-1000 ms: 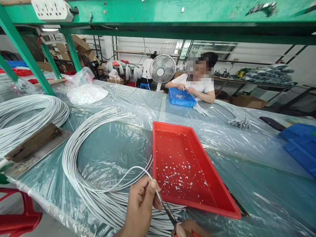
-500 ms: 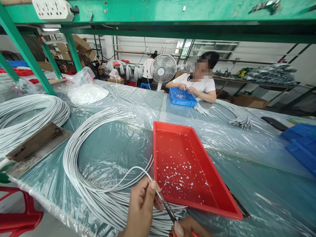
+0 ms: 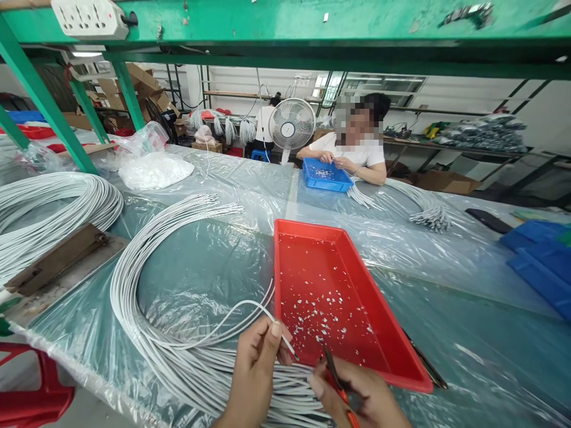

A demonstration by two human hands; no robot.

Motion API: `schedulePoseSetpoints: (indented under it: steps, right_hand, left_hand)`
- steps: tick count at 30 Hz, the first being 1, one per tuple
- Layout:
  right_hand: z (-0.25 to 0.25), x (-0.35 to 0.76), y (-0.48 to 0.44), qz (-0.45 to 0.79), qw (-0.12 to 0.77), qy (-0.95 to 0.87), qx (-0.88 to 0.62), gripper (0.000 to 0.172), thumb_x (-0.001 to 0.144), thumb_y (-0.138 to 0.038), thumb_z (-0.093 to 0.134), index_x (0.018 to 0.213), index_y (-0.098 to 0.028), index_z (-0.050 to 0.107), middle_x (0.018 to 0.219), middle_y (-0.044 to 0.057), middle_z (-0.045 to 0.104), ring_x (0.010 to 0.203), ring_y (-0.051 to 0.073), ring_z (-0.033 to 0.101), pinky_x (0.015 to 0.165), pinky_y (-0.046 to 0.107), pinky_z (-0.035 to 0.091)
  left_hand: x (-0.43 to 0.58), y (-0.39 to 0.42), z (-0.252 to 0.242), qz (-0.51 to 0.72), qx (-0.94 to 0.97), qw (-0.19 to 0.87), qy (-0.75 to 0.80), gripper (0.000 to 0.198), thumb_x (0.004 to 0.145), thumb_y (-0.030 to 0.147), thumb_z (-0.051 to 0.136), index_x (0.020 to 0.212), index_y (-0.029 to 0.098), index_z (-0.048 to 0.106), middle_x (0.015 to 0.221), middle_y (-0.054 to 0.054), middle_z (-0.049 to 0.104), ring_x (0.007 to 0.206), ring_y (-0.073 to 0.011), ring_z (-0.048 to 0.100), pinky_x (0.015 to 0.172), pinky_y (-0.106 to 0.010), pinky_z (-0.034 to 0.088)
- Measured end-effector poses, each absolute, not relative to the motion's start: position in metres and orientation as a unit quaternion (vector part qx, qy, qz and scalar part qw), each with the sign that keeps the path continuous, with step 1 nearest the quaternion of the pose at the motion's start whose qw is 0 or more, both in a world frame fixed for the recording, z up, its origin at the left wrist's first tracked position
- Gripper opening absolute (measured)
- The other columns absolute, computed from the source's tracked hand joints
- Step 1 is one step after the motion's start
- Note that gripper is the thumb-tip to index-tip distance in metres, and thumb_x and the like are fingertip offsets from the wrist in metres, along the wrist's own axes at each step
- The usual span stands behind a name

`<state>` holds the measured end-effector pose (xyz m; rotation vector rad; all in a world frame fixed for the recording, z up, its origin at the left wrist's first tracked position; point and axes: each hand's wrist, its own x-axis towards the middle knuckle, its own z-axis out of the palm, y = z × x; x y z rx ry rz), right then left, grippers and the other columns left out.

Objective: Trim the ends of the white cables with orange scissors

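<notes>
Between thumb and fingers, my left hand (image 3: pixel 261 359) pinches a white cable (image 3: pixel 250 303) close to its dark-tipped end, at the near left corner of the red tray (image 3: pixel 383 321). My right hand (image 3: pixel 357 392) is wrapped round red-handled cutters (image 3: pixel 336 383), whose dark jaws point up over the tray's near edge, apart from the cable. Small pale scraps (image 3: pixel 316 312) are scattered inside the tray. A large loop of white cables (image 3: pixel 134 297) lies on the plastic-covered table left of the tray and passes beneath my hands.
Another cable coil (image 3: pixel 89 199) and a metal block (image 3: pixel 57 258) lie at left. A long dark tool (image 3: pixel 426 359) rests beside the tray's right edge. Across the table, a person (image 3: pixel 361 154) works over a blue tray (image 3: pixel 328 178). Blue bins (image 3: pixel 542 255) stand at right.
My right hand and the cutters have moved right, away from the cable held in my left hand. The cable's end now shows apart from the jaws. The whole view has shifted slightly.
</notes>
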<state>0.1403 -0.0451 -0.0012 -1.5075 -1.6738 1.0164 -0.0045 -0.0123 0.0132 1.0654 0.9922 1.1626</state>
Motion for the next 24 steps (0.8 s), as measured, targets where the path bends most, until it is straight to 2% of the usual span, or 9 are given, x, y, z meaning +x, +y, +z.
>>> schedulePoseSetpoints:
  steps: [3,5,12,16,20,24]
  right_hand:
    - [0.002,0.146,-0.035,0.389,0.325,-0.64,-0.577,0.021,0.075,-0.035,0.055,0.071,-0.014,0.057,0.058,0.0,0.049,0.052,0.011,0.041,0.049,0.021,0.034]
    - [0.004,0.148,-0.029,0.419,0.315,-0.641,-0.561,0.016,0.072,-0.03,0.058,0.074,-0.014,0.059,0.058,-0.001,0.05,0.052,0.011,0.041,0.048,0.02,0.035]
    - [0.015,0.141,-0.025,0.421,0.298,-0.661,-0.545,0.018,0.072,-0.024,0.05,0.058,-0.012,0.053,0.053,-0.003,0.036,0.05,0.009,0.031,0.046,0.02,0.028]
    - [0.024,0.139,-0.021,0.456,0.28,-0.657,-0.53,0.014,0.066,-0.016,0.048,0.053,-0.014,0.049,0.051,-0.005,0.032,0.048,0.007,0.026,0.044,0.02,0.022]
    - [0.03,0.139,-0.017,0.587,0.3,-0.553,-0.509,0.006,0.058,-0.013,0.053,0.052,-0.014,0.052,0.048,-0.006,0.037,0.045,0.006,0.03,0.043,0.018,0.024]
    - [0.021,0.136,-0.018,0.693,0.333,-0.437,-0.467,0.01,0.061,-0.024,0.055,0.057,-0.016,0.05,0.041,-0.008,0.036,0.038,0.006,0.032,0.042,0.019,0.035]
  left_hand:
    - [-0.003,-0.011,0.013,0.502,0.475,0.594,0.411,0.029,0.087,0.031,0.041,0.065,0.015,0.052,0.055,0.003,0.045,0.053,-0.011,0.042,0.056,-0.021,0.034]
    - [-0.003,-0.012,0.012,0.498,0.485,0.593,0.405,0.029,0.087,0.031,0.04,0.066,0.015,0.053,0.057,0.003,0.045,0.054,-0.0113,0.042,0.055,-0.021,0.034]
    - [-0.005,-0.014,0.009,0.466,0.528,0.586,0.401,0.029,0.088,0.031,0.039,0.069,0.015,0.054,0.061,0.001,0.046,0.058,-0.0128,0.042,0.058,-0.023,0.034]
    - [-0.008,-0.013,0.011,0.444,0.552,0.595,0.38,0.031,0.088,0.031,0.039,0.066,0.015,0.054,0.061,0.001,0.045,0.059,-0.0125,0.043,0.059,-0.023,0.034]
    - [-0.012,-0.012,0.014,0.449,0.519,0.644,0.34,0.032,0.087,0.032,0.042,0.066,0.014,0.058,0.058,0.001,0.046,0.055,-0.0108,0.043,0.055,-0.021,0.034]
    - [-0.009,-0.011,0.009,0.477,0.437,0.704,0.294,0.027,0.084,0.032,0.049,0.071,0.012,0.062,0.059,0.0,0.052,0.049,-0.0082,0.043,0.05,-0.02,0.032]
